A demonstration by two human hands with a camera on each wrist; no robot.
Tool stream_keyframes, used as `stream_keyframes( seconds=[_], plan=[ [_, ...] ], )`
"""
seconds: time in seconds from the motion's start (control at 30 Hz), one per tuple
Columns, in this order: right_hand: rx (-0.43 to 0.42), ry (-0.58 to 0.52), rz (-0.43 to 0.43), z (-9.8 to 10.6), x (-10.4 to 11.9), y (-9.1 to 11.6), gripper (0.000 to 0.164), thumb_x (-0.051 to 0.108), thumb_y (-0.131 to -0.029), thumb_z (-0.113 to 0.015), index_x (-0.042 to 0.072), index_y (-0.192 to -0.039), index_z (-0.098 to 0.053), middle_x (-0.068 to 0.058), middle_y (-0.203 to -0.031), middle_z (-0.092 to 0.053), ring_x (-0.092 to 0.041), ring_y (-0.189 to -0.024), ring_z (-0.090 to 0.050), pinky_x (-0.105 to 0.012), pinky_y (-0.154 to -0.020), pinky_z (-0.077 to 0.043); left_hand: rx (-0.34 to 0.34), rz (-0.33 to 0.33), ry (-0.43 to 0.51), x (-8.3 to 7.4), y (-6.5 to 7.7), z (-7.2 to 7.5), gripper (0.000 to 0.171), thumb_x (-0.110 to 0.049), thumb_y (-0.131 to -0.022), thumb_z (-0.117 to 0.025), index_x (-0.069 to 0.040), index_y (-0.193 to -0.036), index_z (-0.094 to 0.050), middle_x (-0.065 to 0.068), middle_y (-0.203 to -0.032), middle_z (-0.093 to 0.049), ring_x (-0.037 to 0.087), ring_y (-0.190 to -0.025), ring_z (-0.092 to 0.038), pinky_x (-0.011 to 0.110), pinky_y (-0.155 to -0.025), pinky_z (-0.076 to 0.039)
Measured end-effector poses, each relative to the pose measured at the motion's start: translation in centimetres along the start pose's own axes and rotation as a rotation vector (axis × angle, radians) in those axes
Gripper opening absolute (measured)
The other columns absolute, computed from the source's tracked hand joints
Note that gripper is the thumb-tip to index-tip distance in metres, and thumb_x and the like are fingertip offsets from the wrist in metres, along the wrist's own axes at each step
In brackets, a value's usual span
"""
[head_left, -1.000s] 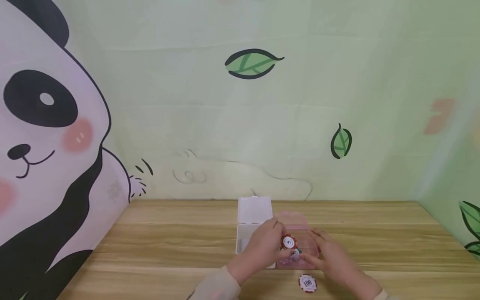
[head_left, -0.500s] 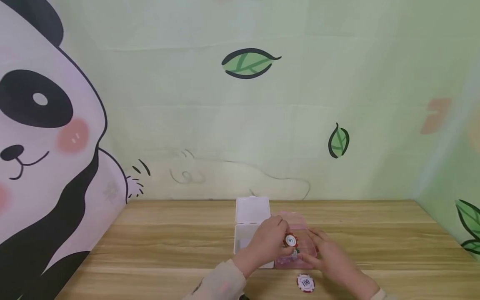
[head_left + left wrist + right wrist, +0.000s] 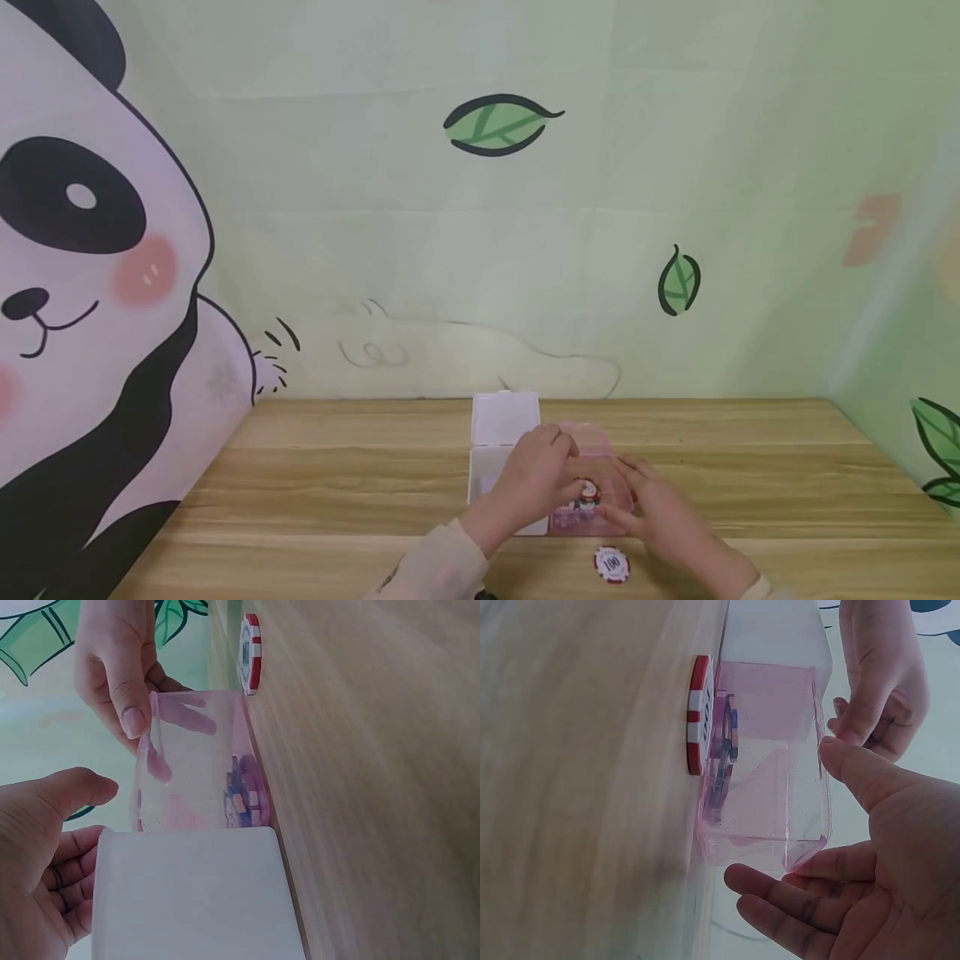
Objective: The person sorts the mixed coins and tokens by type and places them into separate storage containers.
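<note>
A see-through pink plastic box (image 3: 615,479) sits in the head view with several poker chips (image 3: 588,493) lying at its bottom. My right hand (image 3: 667,512) holds the box at its right side, thumb at the upper rim and fingers along the wall. My left hand (image 3: 532,479) hovers over the left part of the box. In the left wrist view, its thumb stands apart from its bent fingers with nothing between them. A red and white poker chip marked 100 (image 3: 612,565) lies on the table in front of the box.
Touching or close to the pink box on its left stands a white box (image 3: 506,419), its lid tipped back, partly covered by my left hand. The wooden table (image 3: 360,475) ends at a green printed backdrop (image 3: 360,208).
The red-edged chip marked 5, held by my left hand before, now lies among the chips inside the pink box. My left hand has let go of it. My right hand stays put.
</note>
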State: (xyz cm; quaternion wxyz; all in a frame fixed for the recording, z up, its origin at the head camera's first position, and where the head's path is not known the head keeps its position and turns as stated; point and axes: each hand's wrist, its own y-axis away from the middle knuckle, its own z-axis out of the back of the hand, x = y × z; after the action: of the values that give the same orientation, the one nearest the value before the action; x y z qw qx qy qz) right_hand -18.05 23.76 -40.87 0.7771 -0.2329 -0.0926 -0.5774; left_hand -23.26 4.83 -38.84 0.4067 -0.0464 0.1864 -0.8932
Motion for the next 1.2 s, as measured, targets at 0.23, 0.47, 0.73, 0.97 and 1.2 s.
stream_keyframes(
  seconds=[0.23, 0.47, 0.73, 0.97, 1.2],
  plan=[
    [0.024, 0.001, -0.008, 0.2, 0.1, 0.0, 0.074, 0.043, -0.084, -0.069, -0.010, -0.132, -0.050, -0.029, -0.138, -0.048, -0.041, -0.109, -0.061, -0.052, -0.095, -0.050, -0.079, 0.005, 0.034, 0.1, 0.7, 0.5, 0.031, -0.036, -0.081, -0.074, -0.014, -0.099, -0.062, -0.004, -0.091, -0.058, 0.010, -0.086, -0.052, 0.022, -0.079, -0.045],
    [0.012, -0.002, -0.004, -0.1, 0.1, -0.1, 0.073, 0.041, -0.085, -0.069, -0.010, -0.132, -0.049, -0.031, -0.138, -0.048, -0.046, -0.113, -0.058, -0.055, -0.096, -0.048, -0.232, -0.015, 0.078, 0.1, 1.8, 1.0, 0.033, -0.033, -0.077, -0.077, -0.013, -0.099, -0.062, -0.003, -0.093, -0.059, 0.012, -0.086, -0.054, 0.024, -0.076, -0.045],
    [0.023, 0.000, 0.002, 0.2, 0.2, 0.0, 0.075, 0.045, -0.086, -0.066, -0.012, -0.132, -0.048, -0.032, -0.138, -0.047, -0.047, -0.117, -0.055, -0.055, -0.097, -0.047, -0.405, -0.046, 0.133, -0.7, 3.3, 1.1, 0.036, -0.029, -0.069, -0.083, -0.012, -0.094, -0.063, -0.003, -0.087, -0.058, 0.011, -0.082, -0.054, 0.022, -0.074, -0.045],
    [-0.020, 0.012, 0.032, 0.1, 0.0, -0.1, 0.072, 0.041, -0.086, -0.068, -0.011, -0.131, -0.049, -0.031, -0.136, -0.049, -0.045, -0.114, -0.057, -0.054, -0.096, -0.048, -0.542, -0.132, 0.140, -2.1, 5.0, 1.0, 0.043, -0.028, -0.059, -0.088, -0.012, -0.089, -0.062, -0.005, -0.081, -0.056, 0.008, -0.076, -0.052, 0.017, -0.069, -0.041],
    [-0.032, 0.028, 0.038, -0.1, 0.1, 0.0, 0.070, 0.039, -0.085, -0.070, -0.011, -0.131, -0.051, -0.029, -0.135, -0.052, -0.044, -0.113, -0.059, -0.053, -0.093, -0.050, -0.381, -0.092, 0.237, -3.6, 6.6, 0.8, 0.041, -0.029, -0.067, -0.086, -0.012, -0.096, -0.062, -0.004, -0.087, -0.058, 0.007, -0.080, -0.053, 0.016, -0.072, -0.043]
  ],
)
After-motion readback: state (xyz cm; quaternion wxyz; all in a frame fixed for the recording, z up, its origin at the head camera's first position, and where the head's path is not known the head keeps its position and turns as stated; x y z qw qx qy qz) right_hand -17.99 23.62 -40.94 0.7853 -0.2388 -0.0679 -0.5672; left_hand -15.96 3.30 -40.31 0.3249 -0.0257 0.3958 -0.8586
